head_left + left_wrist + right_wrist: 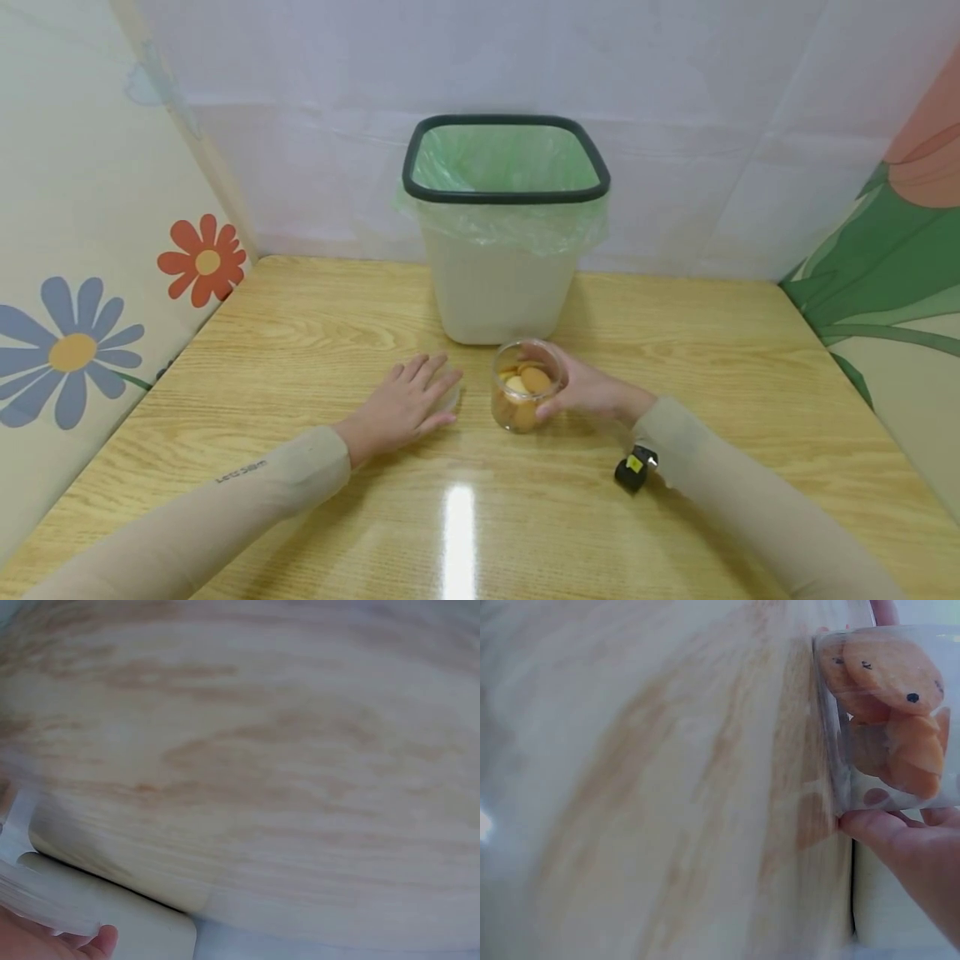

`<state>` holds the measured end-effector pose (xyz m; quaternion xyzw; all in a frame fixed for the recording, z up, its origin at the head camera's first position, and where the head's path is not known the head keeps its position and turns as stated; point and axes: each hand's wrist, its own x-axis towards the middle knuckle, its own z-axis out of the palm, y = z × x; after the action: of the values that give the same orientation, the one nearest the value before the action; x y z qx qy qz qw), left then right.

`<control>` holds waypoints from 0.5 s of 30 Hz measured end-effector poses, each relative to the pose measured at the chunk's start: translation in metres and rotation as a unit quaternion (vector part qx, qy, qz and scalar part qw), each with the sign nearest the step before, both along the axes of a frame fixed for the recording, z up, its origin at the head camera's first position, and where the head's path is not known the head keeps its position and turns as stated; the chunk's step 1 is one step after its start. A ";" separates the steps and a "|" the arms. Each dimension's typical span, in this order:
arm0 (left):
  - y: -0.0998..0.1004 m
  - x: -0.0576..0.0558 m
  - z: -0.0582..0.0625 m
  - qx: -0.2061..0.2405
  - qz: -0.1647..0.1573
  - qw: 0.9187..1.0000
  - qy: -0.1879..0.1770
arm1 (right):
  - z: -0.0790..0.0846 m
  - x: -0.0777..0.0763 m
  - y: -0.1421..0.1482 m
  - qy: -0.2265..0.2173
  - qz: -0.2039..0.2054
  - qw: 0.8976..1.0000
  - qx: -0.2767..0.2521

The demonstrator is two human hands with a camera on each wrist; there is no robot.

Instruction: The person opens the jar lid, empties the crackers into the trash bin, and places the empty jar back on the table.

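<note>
My right hand (pixel 581 385) grips a clear round jar (pixel 504 410) from its right side, thumb in front and fingers behind. Through its wall several round golden cookies (pixel 896 675) show, some with dark specks. The jar's mouth is uncovered and the jar stands upright. Left of it, my left hand (pixel 408 402) lies palm down with spread, mostly straight fingers over a clear round lid (pixel 448 400). Part of this lid is hidden under the hand. In the left wrist view, only fingertips (pixel 106 941) and the blurred lid (pixel 52 900) show at the lower left corner.
A white bin (pixel 498 292) with a black rim (pixel 506 198) and green liner (pixel 517 158) stands behind the jar. A small black object (pixel 632 473) with a yellow mark is by the right sleeve. Flower-patterned panels flank the wooden table (pixel 360 533).
</note>
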<state>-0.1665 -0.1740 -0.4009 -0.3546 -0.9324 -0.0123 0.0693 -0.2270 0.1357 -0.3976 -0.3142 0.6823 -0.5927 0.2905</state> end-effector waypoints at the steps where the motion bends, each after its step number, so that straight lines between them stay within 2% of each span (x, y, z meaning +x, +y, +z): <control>1: 0.000 0.000 -0.001 0.001 -0.001 1.000 -0.001 | 0.000 0.000 0.000 0.000 0.000 1.000 -0.001; 10: -0.001 -0.003 -0.008 0.008 -0.017 1.000 0.009 | -0.001 0.000 0.000 0.002 0.000 1.000 -0.003; 15: 0.000 -0.003 -0.010 0.013 -0.014 1.000 0.006 | -0.001 0.000 0.001 0.002 0.000 1.000 -0.002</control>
<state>-0.1693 -0.1741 -0.4108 -0.3668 -0.9266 -0.0233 0.0796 -0.2271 0.1363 -0.3990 -0.3157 0.6820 -0.5933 0.2885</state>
